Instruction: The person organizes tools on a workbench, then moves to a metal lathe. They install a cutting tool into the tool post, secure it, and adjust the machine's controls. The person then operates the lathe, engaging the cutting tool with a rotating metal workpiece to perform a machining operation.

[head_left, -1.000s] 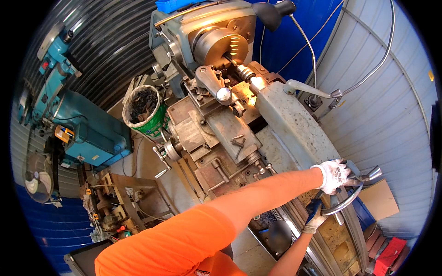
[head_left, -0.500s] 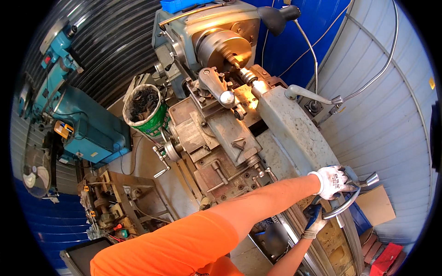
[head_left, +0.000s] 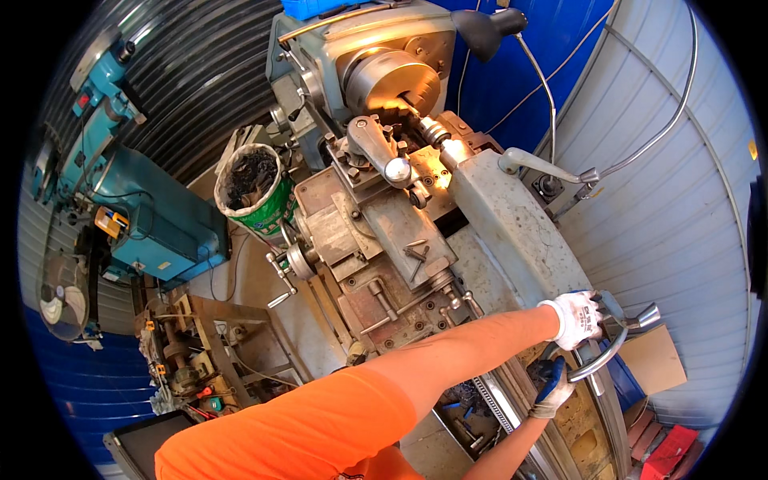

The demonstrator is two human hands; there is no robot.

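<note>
Both my hands wear white knit gloves with dark blue palms. At the end of the grey tailstock (head_left: 520, 224) of a lathe, my left hand (head_left: 576, 318) is closed around the upper part of a metal handwheel (head_left: 602, 358). Lower down, my right hand (head_left: 554, 392) has its fingers curled at the wheel's near side; its palm is partly hidden. A drill chuck (head_left: 433, 132) sticks out of the tailstock's far end and faces the large round lathe chuck (head_left: 392, 82). A tool post with a lever handle (head_left: 376, 148) stands on the carriage beside them.
Left of the lathe stands a bucket of dark metal chips (head_left: 250, 180). Farther left are a teal machine (head_left: 160, 208) and a fan (head_left: 64, 308). A black lamp (head_left: 484, 34) hangs above the chuck. Cardboard (head_left: 652, 360) and a red box (head_left: 670, 450) lie at right.
The lathe chuck's face looks different, with a dark slot now showing. My right hand has shifted slightly along the handwheel; my left hand stays on it. The view has moved a little.
</note>
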